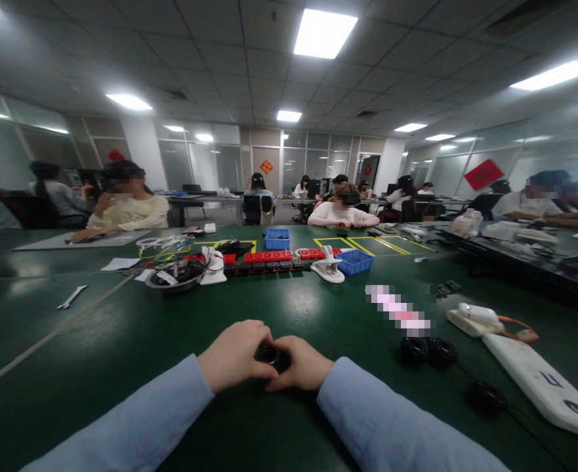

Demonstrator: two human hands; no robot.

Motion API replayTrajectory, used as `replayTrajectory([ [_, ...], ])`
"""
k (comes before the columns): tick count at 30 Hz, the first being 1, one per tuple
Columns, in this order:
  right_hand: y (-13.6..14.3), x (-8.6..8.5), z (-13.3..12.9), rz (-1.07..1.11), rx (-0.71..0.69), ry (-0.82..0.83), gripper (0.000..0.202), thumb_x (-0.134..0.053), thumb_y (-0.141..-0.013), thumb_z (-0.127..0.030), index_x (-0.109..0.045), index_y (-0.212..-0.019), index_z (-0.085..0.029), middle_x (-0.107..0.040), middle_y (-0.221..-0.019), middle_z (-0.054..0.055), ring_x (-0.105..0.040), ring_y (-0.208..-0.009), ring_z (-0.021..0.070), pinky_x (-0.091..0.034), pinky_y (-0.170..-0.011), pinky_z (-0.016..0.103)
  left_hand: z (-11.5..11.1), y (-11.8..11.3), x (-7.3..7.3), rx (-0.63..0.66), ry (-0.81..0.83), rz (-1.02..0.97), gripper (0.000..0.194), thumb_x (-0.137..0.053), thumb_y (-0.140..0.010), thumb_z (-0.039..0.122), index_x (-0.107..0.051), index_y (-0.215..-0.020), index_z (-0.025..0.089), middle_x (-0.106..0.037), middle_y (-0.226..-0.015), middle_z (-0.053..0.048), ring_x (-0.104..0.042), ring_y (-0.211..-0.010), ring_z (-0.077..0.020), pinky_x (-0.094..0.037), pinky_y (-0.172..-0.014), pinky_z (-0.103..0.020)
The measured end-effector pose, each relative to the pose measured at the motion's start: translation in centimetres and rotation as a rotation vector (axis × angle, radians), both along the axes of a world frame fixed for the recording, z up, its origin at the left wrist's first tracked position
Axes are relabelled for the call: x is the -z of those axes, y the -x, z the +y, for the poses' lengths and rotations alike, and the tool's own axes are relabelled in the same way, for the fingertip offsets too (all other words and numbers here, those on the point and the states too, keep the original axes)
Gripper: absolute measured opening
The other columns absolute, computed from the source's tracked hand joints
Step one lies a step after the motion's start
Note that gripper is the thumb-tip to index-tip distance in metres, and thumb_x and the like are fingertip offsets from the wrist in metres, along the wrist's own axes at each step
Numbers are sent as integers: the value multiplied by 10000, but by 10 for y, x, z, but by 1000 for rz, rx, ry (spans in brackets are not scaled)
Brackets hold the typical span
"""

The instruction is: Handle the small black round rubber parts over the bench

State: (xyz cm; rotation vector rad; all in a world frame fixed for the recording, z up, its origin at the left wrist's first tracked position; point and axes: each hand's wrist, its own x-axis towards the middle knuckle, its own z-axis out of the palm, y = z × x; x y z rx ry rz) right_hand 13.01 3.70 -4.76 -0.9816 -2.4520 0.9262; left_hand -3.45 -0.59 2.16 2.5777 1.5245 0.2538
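Note:
Low over the green table, my left hand and my right hand meet in front of me. Between them they grip a small round black thing, which looks like a ring or coil. Fingers and thumbs of both hands curl around it, so most of it is hidden and its exact kind does not show. To the right of my hands, similar black coils lie on the table with a thin black cable.
A long white device and a white bottle-like item lie at right. Farther back are red power strips, blue bins, a white clamp, and a metal bowl of cables. A wrench lies left. People sit around the table.

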Motion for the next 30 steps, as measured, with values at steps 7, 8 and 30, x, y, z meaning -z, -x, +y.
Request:
replayTrajectory([
  [7,5,-10,-15,-131,162,-227,397,-724,-546,-483,-571,-737,-170,-532,-702,-5,-460,-646,136,-344,-583,253,-17,-29,11,-316,-208,222,504,-454,-782,593,-609,-796,113,-630,-786,-138,-586,-752,-284,-434,-652,-376],
  [8,5,-11,-16,-142,162,-232,399,-719,-552,-490,-570,-743,-173,-530,-702,-4,-458,-649,138,-344,-588,255,-16,-29,12,-313,-220,224,525,-435,-785,607,-609,-796,112,-632,-780,-141,-587,-745,-285,-431,-648,-376],
  [30,-11,-12,5,-219,-221,-200,494,-766,-518,-501,-658,-933,-255,-600,-860,-23,-534,-854,180,-388,-761,286,-8,9,-19,314,240,-30,485,-689,-685,210,-569,-1134,346,-584,-1142,24,-502,-1060,-220,-388,-892,-319],
])
